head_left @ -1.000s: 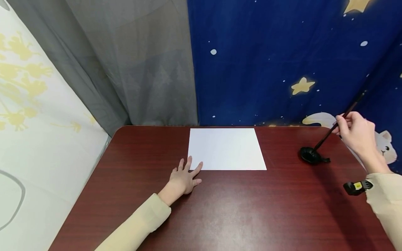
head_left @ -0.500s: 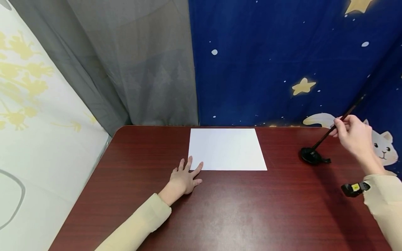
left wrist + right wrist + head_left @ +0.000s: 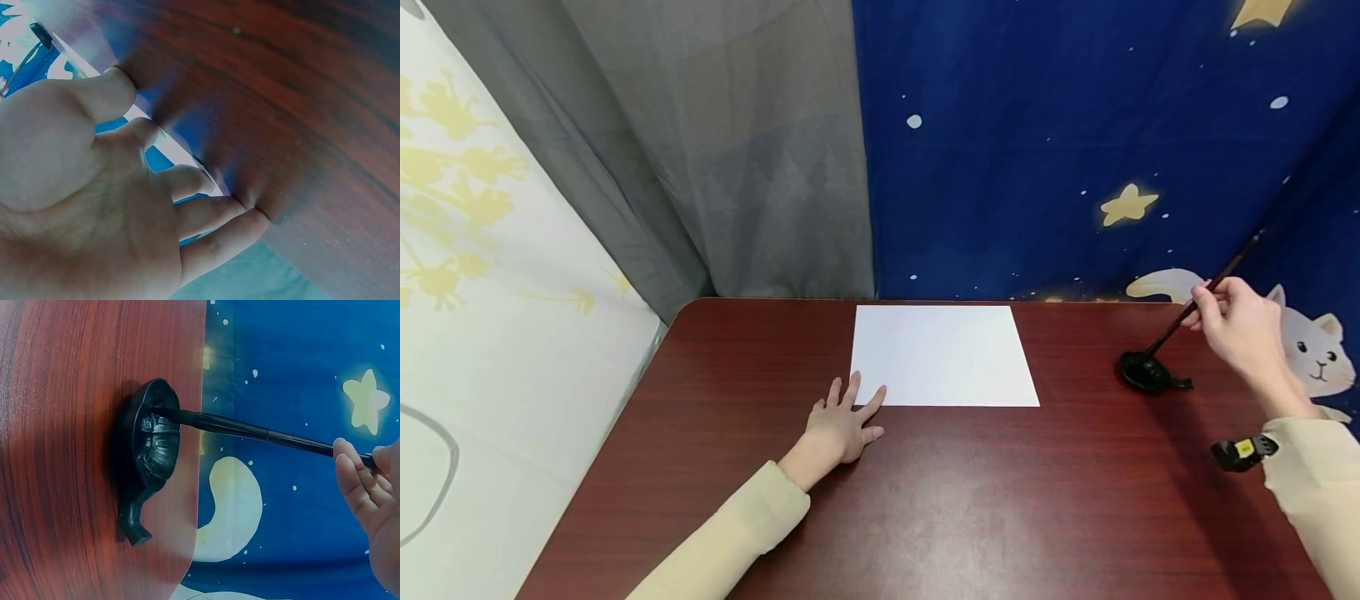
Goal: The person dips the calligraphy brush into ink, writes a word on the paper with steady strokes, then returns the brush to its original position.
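In the head view my right hand (image 3: 1247, 329) pinches the dark shaft of an ink brush (image 3: 1168, 332) between thumb and fingers. The brush slants down to a black, leaf-shaped ink dish (image 3: 1159, 379) with a short stem, on the table's right side. In the right wrist view the brush (image 3: 250, 430) has its dark tip inside the hollow of the dish (image 3: 164, 464). My left hand (image 3: 835, 435) lies with spread fingers at the near left corner of a blank white sheet of paper (image 3: 947, 354), fingertips touching it. From the left wrist, the palm (image 3: 112, 187) shows, holding nothing.
The dark red-brown wooden table (image 3: 955, 492) has a rounded far left corner. Behind it hang a grey curtain (image 3: 760, 167) and a blue starry one (image 3: 1000, 167). A black wrist device (image 3: 1243, 452) sits by the right cuff.
The right hand has shifted slightly left and down, the brush handle's upper end dropping with it. The brush tip stays at the dish. The left hand and paper hold still.
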